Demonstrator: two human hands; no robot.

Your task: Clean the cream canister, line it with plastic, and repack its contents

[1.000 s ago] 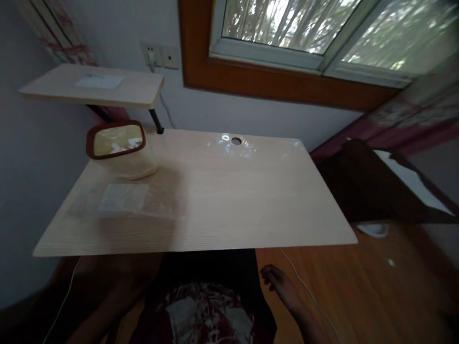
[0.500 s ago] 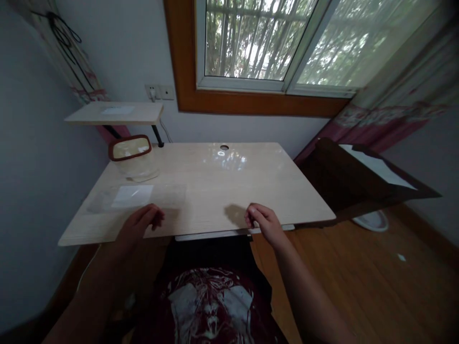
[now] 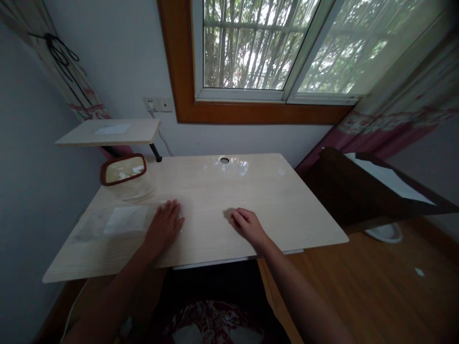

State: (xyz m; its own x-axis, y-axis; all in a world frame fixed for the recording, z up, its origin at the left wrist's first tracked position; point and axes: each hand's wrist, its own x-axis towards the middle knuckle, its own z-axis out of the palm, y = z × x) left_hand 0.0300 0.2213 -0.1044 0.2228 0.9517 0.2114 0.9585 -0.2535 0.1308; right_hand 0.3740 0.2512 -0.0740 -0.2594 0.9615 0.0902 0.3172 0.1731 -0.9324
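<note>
My left hand [image 3: 165,223] lies palm down with its fingers stretched out, over the right end of a flat, clear plastic sheet or bag [image 3: 91,224]. A white paper rectangle [image 3: 126,220] shows under or inside the plastic, left of this hand. My right hand [image 3: 247,224] rests as a loose fist on the pale wooden desk [image 3: 215,191], its thumb side up; nothing shows in it. A transparent container with a red-brown rim [image 3: 124,169] stands at the desk's left side, beyond the plastic.
A small raised shelf [image 3: 139,131] with a white label stands at the back left. Near the desk's far edge is a round cable hole [image 3: 224,160]. A dark brown table [image 3: 362,191] bearing white paper [image 3: 390,177] adjoins the right side. The window [image 3: 261,52] is behind.
My left hand has moved right and forward and flattened onto the plastic. My right hand has shifted slightly left and stays curled. The view has tilted up a little.
</note>
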